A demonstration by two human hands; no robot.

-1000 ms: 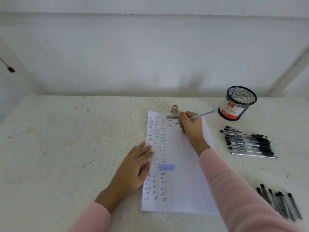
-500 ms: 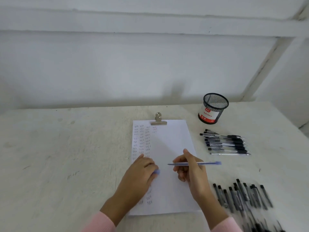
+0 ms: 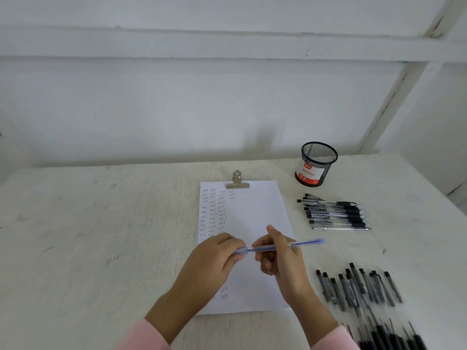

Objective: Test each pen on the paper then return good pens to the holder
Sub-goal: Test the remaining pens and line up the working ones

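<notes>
Blue pen (image 3: 275, 246) held level just above the paper (image 3: 255, 210), between both hands. The right hand (image 3: 283, 258) curls its fingers round the mid-barrel; the left hand (image 3: 209, 263) pinches the cap (image 3: 240, 250) at the pen's left end. The pen is judged light, stiff and smooth-walled, so a pinch at mid-barrel, not at the narrow ends, should control it best. The mesh holder (image 3: 317, 164) stands upright, well apart, far right.

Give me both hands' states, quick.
Left hand: pinching the cap at the tip of the blue pen.
Right hand: gripping the blue pen's barrel.
</notes>
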